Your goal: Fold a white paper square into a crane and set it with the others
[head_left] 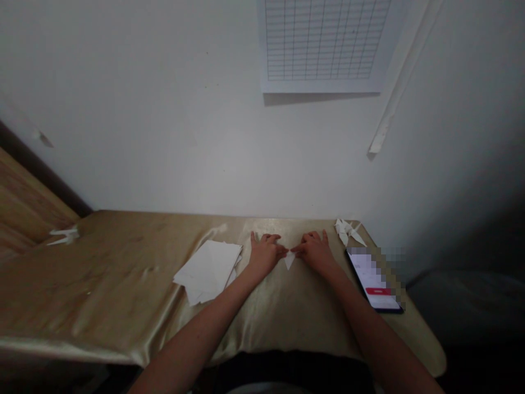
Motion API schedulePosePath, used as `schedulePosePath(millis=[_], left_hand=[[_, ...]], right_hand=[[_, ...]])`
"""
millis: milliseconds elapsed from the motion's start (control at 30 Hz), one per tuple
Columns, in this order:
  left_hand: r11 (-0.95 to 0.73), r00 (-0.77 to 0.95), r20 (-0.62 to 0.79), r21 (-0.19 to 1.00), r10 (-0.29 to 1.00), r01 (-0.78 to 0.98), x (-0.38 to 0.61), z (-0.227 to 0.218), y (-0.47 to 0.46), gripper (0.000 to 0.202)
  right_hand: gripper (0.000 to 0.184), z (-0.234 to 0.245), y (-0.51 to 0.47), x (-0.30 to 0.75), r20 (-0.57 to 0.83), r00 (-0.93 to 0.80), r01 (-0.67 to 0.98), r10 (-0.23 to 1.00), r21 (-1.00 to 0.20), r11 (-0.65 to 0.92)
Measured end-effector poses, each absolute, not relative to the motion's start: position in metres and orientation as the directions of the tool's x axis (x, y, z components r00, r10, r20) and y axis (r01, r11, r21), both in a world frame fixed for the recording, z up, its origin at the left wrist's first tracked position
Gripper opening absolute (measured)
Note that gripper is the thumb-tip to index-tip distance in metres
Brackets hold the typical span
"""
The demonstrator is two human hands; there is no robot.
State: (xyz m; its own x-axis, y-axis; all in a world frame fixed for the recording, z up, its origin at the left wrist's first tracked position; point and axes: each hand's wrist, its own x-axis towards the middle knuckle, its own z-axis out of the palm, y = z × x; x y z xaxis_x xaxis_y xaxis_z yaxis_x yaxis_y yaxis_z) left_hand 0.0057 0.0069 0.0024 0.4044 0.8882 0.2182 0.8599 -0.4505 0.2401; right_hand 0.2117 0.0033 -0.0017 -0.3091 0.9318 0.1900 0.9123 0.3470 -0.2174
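Observation:
A small folded white paper piece (289, 259) lies on the gold-covered table (123, 273) between my two hands. My left hand (266, 253) pinches its left edge with thumb and forefinger, the other fingers resting spread on the cloth. My right hand (315, 250) pinches the right edge the same way. The paper's point faces toward me. Both forearms reach in from the bottom of the view.
A stack of white paper sheets (208, 271) lies left of my left hand. Folded paper cranes (348, 231) sit at the table's far right, a lit phone (374, 279) below them. Another folded paper (63, 235) rests far left. A wall with a grid chart (324, 44) stands behind.

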Motion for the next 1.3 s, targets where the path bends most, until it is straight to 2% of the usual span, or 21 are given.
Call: schedulePosePath(millis=[267,700,867,1033,1167,1300], left_hand=[[-0.395,0.355,0.187,0.264,0.916,0.88,0.003,0.004,0.004,0.019],[-0.345,0.282,0.258,0.245,0.924,0.906,0.003,0.005,0.001,0.013],[-0.354,0.29,0.249,0.269,0.924,0.896,0.002,0.004,0.003,0.013],[-0.367,0.306,0.223,0.322,0.925,0.873,0.0,-0.001,0.006,0.014],[-0.355,0.307,0.184,0.378,0.934,0.855,0.001,-0.004,0.008,0.02],[-0.397,0.348,0.196,0.364,0.917,0.843,0.005,-0.005,0.008,0.023]], right_hand=[[0.012,0.008,0.0,0.212,0.158,-0.223,0.945,0.962,-0.207,0.253],[0.015,0.016,-0.005,0.209,0.11,-0.18,0.959,0.978,-0.203,0.199],[0.014,0.014,-0.005,0.208,0.111,-0.171,0.96,0.979,-0.203,0.191],[0.012,0.005,-0.004,0.21,0.149,-0.165,0.943,0.975,-0.265,0.2],[0.021,-0.002,0.0,0.212,0.138,-0.192,0.913,0.972,-0.337,0.228],[0.032,-0.008,0.004,0.212,0.131,-0.226,0.904,0.965,-0.342,0.258]])
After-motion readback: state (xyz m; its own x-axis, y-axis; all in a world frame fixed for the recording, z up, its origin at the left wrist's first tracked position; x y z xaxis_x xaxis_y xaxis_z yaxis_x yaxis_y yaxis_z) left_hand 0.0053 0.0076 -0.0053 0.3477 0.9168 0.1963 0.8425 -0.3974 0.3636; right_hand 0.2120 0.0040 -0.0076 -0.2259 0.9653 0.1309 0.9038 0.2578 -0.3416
